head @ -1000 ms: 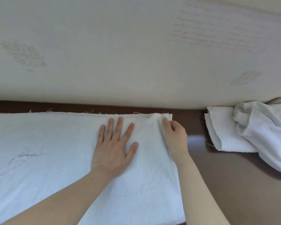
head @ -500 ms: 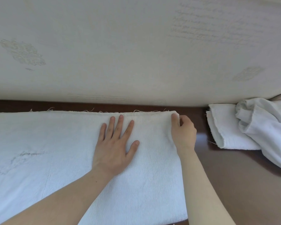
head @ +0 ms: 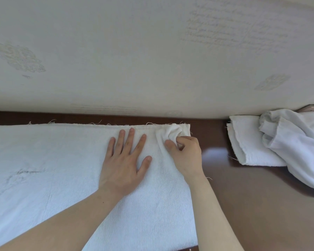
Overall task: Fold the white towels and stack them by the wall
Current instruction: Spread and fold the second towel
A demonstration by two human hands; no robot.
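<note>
Though flat under splayed left grip [head: 124,160], white towel [head: 53,160], corner pinched by right grip [head: 186,153]

Pale patterned wall [head: 134,57] behind glossy dark-brown table [head: 252,192]

towel [head: 62,169] on table [head: 243,187] | wall [head: 134,60] behind | towel pile [head: 279,142] right

2 forearms [head: 65,221] are shown bare to the lower frame edge; short nails are seen on the left hand [head: 124,160] and right hand [head: 187,155].
</note>
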